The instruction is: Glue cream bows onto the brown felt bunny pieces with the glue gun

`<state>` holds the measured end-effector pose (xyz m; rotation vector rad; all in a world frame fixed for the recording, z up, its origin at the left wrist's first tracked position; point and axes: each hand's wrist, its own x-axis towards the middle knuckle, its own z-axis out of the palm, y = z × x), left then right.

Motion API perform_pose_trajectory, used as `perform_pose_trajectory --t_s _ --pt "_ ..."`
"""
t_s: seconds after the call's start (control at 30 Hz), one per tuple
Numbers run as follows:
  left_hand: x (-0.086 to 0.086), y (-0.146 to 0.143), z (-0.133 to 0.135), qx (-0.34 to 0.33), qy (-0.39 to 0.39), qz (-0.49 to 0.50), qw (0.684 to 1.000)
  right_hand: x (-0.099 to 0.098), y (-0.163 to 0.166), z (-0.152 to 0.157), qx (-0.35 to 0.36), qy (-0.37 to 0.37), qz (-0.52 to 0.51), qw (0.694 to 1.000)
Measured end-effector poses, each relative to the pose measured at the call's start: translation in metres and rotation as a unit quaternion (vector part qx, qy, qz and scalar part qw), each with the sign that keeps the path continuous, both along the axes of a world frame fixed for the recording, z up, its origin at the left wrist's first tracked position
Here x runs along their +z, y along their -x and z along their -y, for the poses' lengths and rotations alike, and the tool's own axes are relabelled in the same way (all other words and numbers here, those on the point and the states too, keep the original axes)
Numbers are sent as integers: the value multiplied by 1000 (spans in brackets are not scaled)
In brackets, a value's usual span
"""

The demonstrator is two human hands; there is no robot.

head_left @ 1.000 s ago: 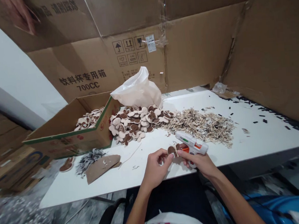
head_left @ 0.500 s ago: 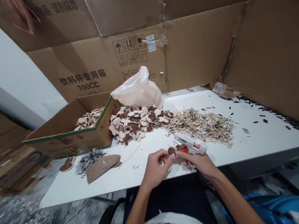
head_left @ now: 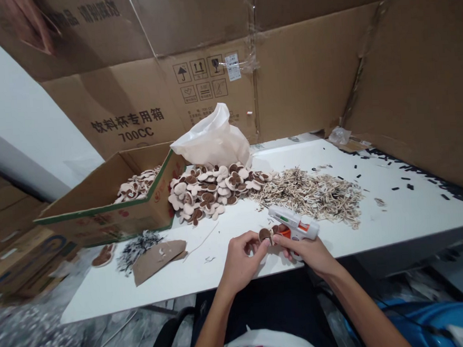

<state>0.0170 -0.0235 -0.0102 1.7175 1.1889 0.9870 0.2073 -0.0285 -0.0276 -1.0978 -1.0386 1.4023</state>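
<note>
A small brown-and-cream fabric patch (head_left: 265,234) is held just above the table's front edge, pinched in my left hand (head_left: 239,260). The fingertips of my right hand (head_left: 314,253) touch the patch's right side. That same hand is closed around a white and orange glue gun (head_left: 292,220), whose nozzle points to the upper left. Behind it spreads a heap of thin cream-coloured strips (head_left: 316,194), too small to name. Left of that heap is a pile of rabbit-shaped fabric patches (head_left: 207,191), some cream side up, others brown.
An open cardboard box (head_left: 111,219) with more patches stands at the left, beside a white plastic bag (head_left: 215,140). A brown cardboard piece (head_left: 160,260) and dark scraps (head_left: 139,248) lie at front left. Small black pieces (head_left: 414,174) line the right edge. Tall cardboard (head_left: 307,68) walls the back.
Both hands, the patch and the glue gun stay in nearly the same place. The whole view has shifted only very slightly.
</note>
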Motion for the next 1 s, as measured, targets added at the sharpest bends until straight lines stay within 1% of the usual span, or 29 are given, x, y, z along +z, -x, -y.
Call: perform_pose_trajectory --t_s 0.27,0.5,0.67,0.9,1.0 --pt "-2 0 -1 -2 7 11 1000 0 1 -1 -1 2 0 1000" --pt "-2 0 -1 -3 5 4 1000 -1 1 -1 25 -10 11 1000" --pt "-2 1 -1 -3 -10 -15 1000 1 0 -1 43 -18 17 999" --pt "-2 3 0 -10 -34 -26 999 -2 0 -2 58 -29 26 998" --pt "-2 3 0 -3 -31 -24 999 -2 0 -2 55 -16 19 998"
